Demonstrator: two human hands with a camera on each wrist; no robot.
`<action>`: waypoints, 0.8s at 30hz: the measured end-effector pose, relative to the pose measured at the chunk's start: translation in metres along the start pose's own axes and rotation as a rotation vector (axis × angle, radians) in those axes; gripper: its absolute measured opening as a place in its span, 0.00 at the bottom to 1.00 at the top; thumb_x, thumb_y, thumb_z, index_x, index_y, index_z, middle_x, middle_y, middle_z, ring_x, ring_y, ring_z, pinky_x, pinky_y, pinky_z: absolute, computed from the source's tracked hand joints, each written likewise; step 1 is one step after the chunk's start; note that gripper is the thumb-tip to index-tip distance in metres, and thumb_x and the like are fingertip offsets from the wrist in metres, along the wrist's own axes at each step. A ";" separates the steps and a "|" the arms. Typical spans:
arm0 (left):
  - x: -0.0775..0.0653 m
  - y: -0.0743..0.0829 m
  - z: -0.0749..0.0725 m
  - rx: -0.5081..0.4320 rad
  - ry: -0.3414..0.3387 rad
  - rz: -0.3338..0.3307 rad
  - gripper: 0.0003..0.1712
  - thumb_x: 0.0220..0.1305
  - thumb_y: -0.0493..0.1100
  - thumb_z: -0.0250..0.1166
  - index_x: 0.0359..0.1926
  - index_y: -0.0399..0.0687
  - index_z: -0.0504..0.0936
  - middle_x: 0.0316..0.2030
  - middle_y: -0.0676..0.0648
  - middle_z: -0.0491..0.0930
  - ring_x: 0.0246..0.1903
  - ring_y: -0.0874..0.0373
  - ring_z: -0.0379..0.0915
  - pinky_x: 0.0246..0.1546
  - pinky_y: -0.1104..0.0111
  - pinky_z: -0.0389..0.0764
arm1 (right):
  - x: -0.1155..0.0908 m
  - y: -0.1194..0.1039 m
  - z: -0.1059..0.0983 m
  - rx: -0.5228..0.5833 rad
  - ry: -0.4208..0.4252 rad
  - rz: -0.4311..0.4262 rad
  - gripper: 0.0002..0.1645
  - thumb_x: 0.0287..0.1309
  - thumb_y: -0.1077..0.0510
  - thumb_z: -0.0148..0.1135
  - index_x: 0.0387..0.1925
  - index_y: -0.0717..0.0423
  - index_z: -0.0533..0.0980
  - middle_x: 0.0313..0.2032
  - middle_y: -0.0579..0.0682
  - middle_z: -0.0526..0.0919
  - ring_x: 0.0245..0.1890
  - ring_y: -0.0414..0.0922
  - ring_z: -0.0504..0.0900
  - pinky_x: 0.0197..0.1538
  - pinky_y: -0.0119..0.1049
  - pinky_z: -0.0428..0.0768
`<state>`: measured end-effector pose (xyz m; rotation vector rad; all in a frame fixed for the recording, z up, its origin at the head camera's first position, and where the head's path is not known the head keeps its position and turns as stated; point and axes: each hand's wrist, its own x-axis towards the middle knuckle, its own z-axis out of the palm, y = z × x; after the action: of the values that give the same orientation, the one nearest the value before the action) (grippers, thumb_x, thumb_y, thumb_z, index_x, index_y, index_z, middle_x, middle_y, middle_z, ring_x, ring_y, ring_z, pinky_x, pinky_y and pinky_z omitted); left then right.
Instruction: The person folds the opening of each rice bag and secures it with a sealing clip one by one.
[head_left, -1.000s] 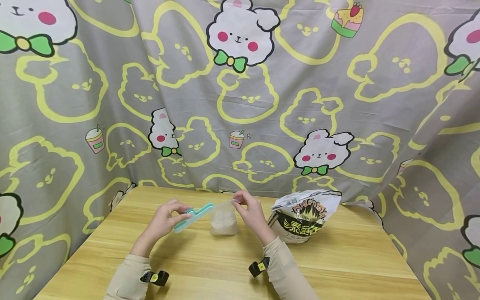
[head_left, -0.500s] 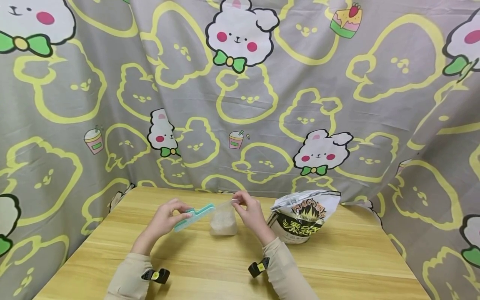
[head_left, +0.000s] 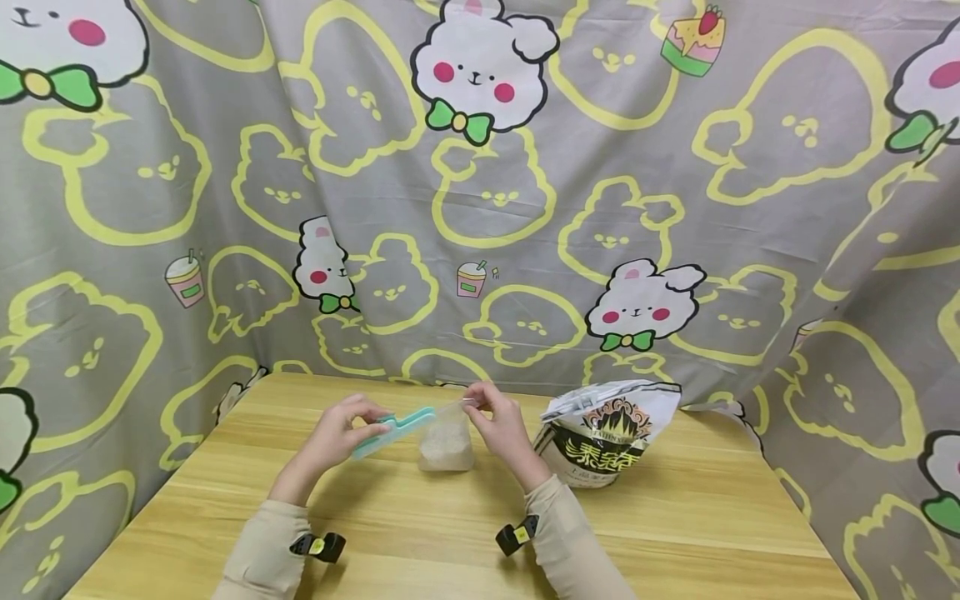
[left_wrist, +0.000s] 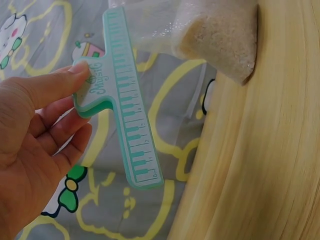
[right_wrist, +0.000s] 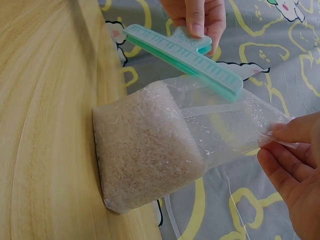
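My left hand (head_left: 348, 427) pinches the handle of a teal bag clip (left_wrist: 131, 107) between thumb and fingers. The clip is long, with piano keys and the word Music printed on it. Its far end overlaps the top part of a clear plastic bag of rice (right_wrist: 150, 150) in the right wrist view. Standing on the table, the bag has rice in its lower half and slack film above. At the bag's top corner, the thumb and fingers of my right hand (head_left: 495, 421) pinch the film and pull it up to the right.
A larger white and black printed sack (head_left: 611, 433) stands upright on the wooden table (head_left: 420, 542), just right of my right forearm. Behind the table's back edge hangs a grey curtain (head_left: 390, 200) with yellow outlines and rabbit faces.
My left hand has moved slightly right, carrying the clip closer to the bag's top part. The right hand keeps its pinch on the bag and has barely moved.
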<state>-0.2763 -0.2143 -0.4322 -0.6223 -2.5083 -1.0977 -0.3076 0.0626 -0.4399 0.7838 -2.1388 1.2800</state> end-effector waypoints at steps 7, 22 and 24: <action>0.004 0.001 0.003 -0.004 0.001 0.021 0.10 0.55 0.39 0.72 0.40 0.49 0.87 0.31 0.55 0.79 0.33 0.69 0.71 0.26 0.74 0.69 | 0.000 -0.001 0.000 0.009 0.000 0.011 0.08 0.56 0.67 0.67 0.38 0.57 0.77 0.32 0.52 0.86 0.32 0.46 0.85 0.41 0.37 0.85; 0.010 0.001 0.009 -0.026 0.013 0.099 0.09 0.54 0.38 0.72 0.39 0.48 0.87 0.30 0.54 0.79 0.32 0.70 0.72 0.25 0.74 0.70 | 0.001 -0.003 -0.001 0.009 -0.004 0.028 0.08 0.56 0.67 0.67 0.38 0.57 0.77 0.32 0.52 0.86 0.33 0.46 0.86 0.42 0.37 0.85; 0.011 0.001 0.010 -0.026 0.015 0.100 0.09 0.54 0.38 0.72 0.39 0.48 0.87 0.30 0.53 0.79 0.32 0.70 0.72 0.25 0.74 0.70 | 0.001 -0.003 -0.001 0.011 -0.003 0.027 0.09 0.56 0.67 0.67 0.37 0.57 0.77 0.32 0.52 0.86 0.33 0.46 0.86 0.42 0.37 0.85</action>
<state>-0.2864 -0.2030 -0.4334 -0.7358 -2.4255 -1.0955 -0.3062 0.0623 -0.4375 0.7647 -2.1531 1.3058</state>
